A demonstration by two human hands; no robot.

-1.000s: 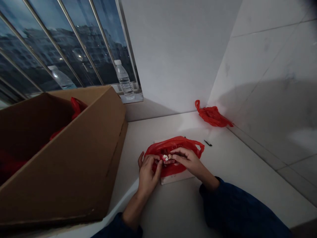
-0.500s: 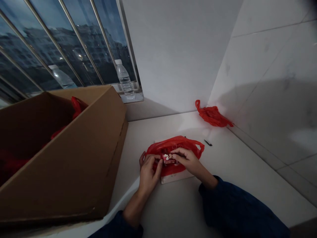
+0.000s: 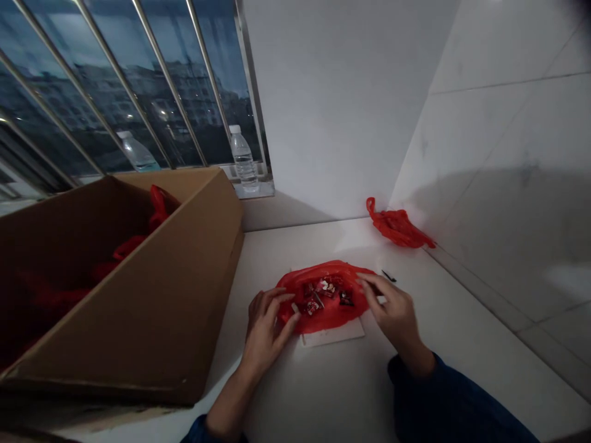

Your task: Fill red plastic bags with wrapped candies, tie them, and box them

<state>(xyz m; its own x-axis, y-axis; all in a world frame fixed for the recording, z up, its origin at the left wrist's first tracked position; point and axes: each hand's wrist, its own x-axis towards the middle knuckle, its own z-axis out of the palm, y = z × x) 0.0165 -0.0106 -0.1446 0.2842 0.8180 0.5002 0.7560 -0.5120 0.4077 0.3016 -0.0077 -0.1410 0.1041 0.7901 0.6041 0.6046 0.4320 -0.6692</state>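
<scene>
A red plastic bag (image 3: 295,295) lies flat on the white counter (image 3: 295,381), with several small red-wrapped sweets (image 3: 325,287) scattered on it. My left hand (image 3: 265,326) rests at the bag's left edge, fingers apart, and its thumb touches the plastic. On the right side, my right hand (image 3: 392,314) has its fingertips over the bag's right edge, holding no sweet. Under the bag sits a flat white card or box (image 3: 332,335), mostly hidden.
A cardboard box (image 3: 115,289) with red bags inside stands left of my hands. Another crumpled red bag (image 3: 397,227) lies in the tiled corner. A small black object (image 3: 388,275) lies near my right hand. Water bottles (image 3: 243,159) stand on the barred window's sill.
My hands have moved apart, and the sweets once pinched between them now lie spread on the bag. The camera view has shifted slightly.
</scene>
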